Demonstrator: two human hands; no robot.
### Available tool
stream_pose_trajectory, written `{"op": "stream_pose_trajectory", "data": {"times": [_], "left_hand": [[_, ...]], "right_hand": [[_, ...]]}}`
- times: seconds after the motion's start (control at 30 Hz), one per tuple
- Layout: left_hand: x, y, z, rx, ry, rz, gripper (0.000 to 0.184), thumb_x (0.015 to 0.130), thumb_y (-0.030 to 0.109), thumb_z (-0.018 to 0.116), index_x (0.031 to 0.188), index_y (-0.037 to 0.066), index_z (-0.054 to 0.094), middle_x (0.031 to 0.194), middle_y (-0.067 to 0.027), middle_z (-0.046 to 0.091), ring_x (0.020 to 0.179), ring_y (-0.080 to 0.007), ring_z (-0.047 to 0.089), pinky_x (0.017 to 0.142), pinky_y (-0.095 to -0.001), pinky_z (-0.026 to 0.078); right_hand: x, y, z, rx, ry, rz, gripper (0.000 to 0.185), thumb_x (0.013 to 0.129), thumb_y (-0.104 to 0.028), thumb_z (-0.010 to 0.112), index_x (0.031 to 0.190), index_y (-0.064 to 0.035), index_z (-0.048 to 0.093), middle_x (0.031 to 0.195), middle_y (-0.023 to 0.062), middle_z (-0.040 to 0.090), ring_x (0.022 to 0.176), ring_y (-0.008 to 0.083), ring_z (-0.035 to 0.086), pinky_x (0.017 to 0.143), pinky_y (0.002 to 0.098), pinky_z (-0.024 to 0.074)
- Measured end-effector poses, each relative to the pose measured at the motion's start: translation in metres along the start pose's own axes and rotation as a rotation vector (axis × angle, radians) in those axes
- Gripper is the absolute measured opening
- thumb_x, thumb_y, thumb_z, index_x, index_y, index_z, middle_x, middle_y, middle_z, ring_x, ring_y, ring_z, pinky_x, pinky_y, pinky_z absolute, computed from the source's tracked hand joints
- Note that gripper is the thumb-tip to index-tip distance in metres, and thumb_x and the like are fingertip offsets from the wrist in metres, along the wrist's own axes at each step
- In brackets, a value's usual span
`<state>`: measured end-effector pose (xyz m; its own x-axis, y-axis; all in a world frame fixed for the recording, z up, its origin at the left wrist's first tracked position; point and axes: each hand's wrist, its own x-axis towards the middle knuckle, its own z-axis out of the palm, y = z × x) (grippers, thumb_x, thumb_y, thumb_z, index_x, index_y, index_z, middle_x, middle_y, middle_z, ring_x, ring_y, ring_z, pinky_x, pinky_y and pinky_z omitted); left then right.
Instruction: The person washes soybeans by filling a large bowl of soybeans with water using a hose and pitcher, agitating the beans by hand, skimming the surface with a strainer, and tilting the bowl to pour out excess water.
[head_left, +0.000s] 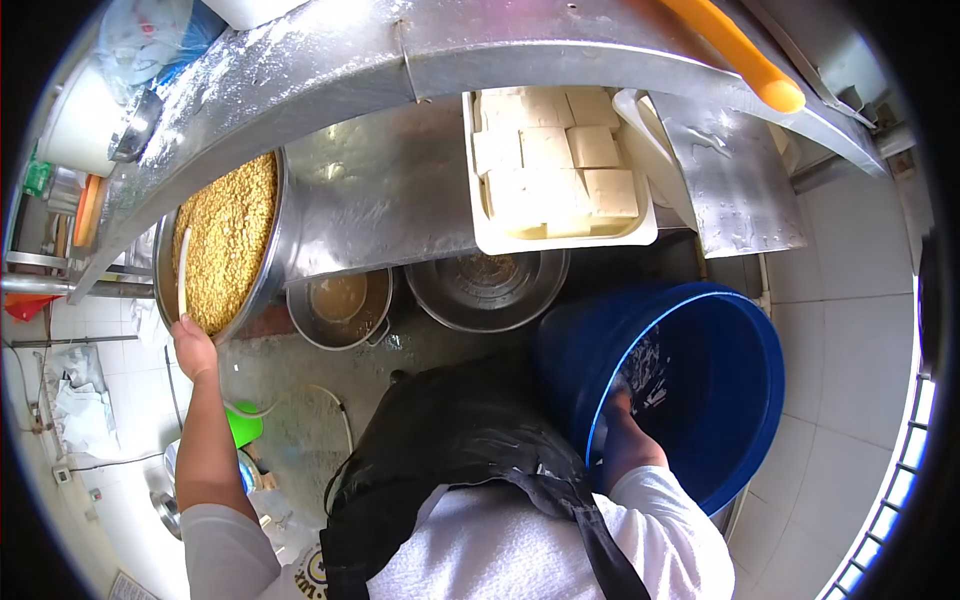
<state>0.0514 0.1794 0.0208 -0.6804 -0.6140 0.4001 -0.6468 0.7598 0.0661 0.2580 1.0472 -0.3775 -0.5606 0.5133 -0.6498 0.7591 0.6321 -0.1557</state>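
Note:
My left hand is closed around the lower end of a slim white tube, at the near rim of a large metal basin. Yellow soaked beans or grain fill the basin, and the tube lies over them. My right arm reaches into a big blue barrel on the right. Inside it, my right hand is close to the left wall, beside shiny water or wet reflections. Shadow and the barrel's wall hide its fingers.
A white tray of tofu blocks sits on the steel counter. Below stand a metal pot and a wide metal bowl. A hose lies on the wet floor. An orange handle crosses the upper shelf.

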Motion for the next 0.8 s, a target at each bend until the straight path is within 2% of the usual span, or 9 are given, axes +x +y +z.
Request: {"op": "stream_pose_trajectory", "data": {"times": [0.03,0.17,0.23,0.27,0.3,0.37,0.4,0.43,0.8], "left_hand": [[0.000,0.001,0.000,0.003,0.006,0.002,0.050,0.112,0.046,0.036,0.114,0.002,0.061,0.103,-0.0302,0.072,0.096,-0.0528,0.067,0.084,-0.0598,0.052],[0.000,0.002,-0.001,0.011,0.012,-0.021,0.049,0.112,0.045,0.037,0.113,0.002,0.061,0.104,-0.0297,0.072,0.095,-0.0529,0.067,0.083,-0.0600,0.052],[0.002,-0.006,0.006,-0.021,0.029,0.008,0.048,0.112,0.045,0.038,0.113,0.002,0.061,0.104,-0.0291,0.072,0.095,-0.0526,0.067,0.083,-0.0600,0.052],[0.003,-0.011,0.010,-0.042,0.048,0.041,0.047,0.112,0.044,0.038,0.113,0.003,0.061,0.104,-0.0286,0.072,0.095,-0.0524,0.067,0.083,-0.0599,0.052],[0.003,-0.014,0.012,-0.053,0.050,0.038,0.047,0.112,0.044,0.038,0.113,0.003,0.061,0.104,-0.0286,0.072,0.095,-0.0524,0.067,0.083,-0.0599,0.052],[0.004,-0.020,0.015,-0.109,0.075,0.066,0.046,0.113,0.044,0.039,0.114,0.004,0.061,0.103,-0.0273,0.072,0.096,-0.0516,0.067,0.083,-0.0595,0.052],[0.004,-0.020,0.013,-0.118,0.078,0.062,0.046,0.113,0.044,0.039,0.114,0.004,0.061,0.103,-0.0273,0.072,0.096,-0.0516,0.067,0.083,-0.0595,0.052],[0.003,-0.018,0.009,-0.141,0.052,0.047,0.045,0.113,0.044,0.040,0.114,0.004,0.062,0.103,-0.0270,0.072,0.096,-0.0511,0.067,0.082,-0.0587,0.052],[0.015,-0.034,-0.008,-0.286,0.072,0.080,0.037,0.111,0.039,0.049,0.110,0.007,0.068,0.101,-0.0224,0.073,0.094,-0.0460,0.068,0.080,-0.0553,0.053]], "right_hand": [[0.010,0.014,0.018,0.105,0.092,0.034,0.068,0.095,-0.046,0.070,0.146,-0.0025,0.055,0.142,0.0260,0.064,0.136,0.0411,0.059,0.113,0.0452,0.0482],[-0.007,-0.004,-0.009,0.092,0.097,0.088,0.073,0.094,-0.048,0.072,0.145,0.0015,0.054,0.142,0.0298,0.062,0.136,0.0441,0.058,0.115,0.0461,0.0467],[-0.007,-0.003,-0.020,0.134,0.292,0.058,0.050,0.098,-0.031,0.070,0.135,0.0018,0.061,0.129,0.0283,0.070,0.126,0.0397,0.067,0.106,0.0441,0.0527],[-0.007,0.003,-0.032,0.248,0.224,0.082,0.043,0.099,-0.029,0.070,0.130,0.0009,0.063,0.119,0.0259,0.073,0.112,0.0384,0.072,0.093,0.0456,0.0572],[-0.017,-0.003,-0.048,0.249,0.236,0.080,0.043,0.099,-0.029,0.070,0.130,0.0009,0.063,0.119,0.0259,0.073,0.112,0.0384,0.072,0.093,0.0456,0.0572],[-0.052,-0.023,-0.089,0.527,0.258,0.072,0.033,0.100,-0.023,0.070,0.124,-0.0011,0.064,0.104,0.0184,0.074,0.092,0.0310,0.073,0.078,0.0434,0.0584],[-0.055,-0.018,-0.087,1.032,0.243,-0.074,0.023,0.102,-0.015,0.067,0.122,-0.0039,0.064,0.094,0.0111,0.070,0.078,0.0224,0.068,0.068,0.0389,0.0553],[-0.084,-0.032,-0.118,0.999,0.202,-0.102,0.017,0.103,-0.010,0.065,0.120,-0.0054,0.063,0.093,0.0069,0.069,0.076,0.0181,0.066,0.068,0.0353,0.0531],[-0.295,-0.171,-0.297,0.755,0.792,-0.626,0.021,0.108,-0.026,0.068,0.111,-0.0052,0.063,0.085,-0.0011,0.063,0.072,0.0069,0.056,0.063,0.0243,0.0463]]}}
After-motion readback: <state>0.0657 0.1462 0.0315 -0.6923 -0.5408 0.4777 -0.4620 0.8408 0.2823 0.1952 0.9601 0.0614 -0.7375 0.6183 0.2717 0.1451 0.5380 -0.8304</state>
